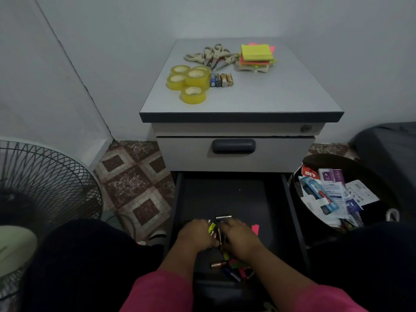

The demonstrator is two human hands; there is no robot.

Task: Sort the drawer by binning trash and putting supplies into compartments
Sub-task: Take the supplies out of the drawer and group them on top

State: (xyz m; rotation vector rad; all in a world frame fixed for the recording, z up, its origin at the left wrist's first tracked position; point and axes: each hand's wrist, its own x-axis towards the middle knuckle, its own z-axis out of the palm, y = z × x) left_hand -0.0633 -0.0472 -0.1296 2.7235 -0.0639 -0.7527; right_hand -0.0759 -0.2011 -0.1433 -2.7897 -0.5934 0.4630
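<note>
While both hands [198,233] [238,237] are closing round the batteries [215,230] in the drawer [290,199] — small, hard, smooth and apt to roll — a grip across several bodies at once is looking safest.

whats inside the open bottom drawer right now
Loose batteries and a pink paper scrap lie in the drawer. The left hand and right hand cover whatever lies beneath them.

A small grey cabinet [240,131] stands against a pale wall [202,16], its top edged with a dark band. The floor [132,183] has brown and cream patterned tiles (squares set in diamonds). A fan [45,185] with a black wire guard stands at the left. At the far right sits something dark and rounded [389,143]. The light is dim.
</note>
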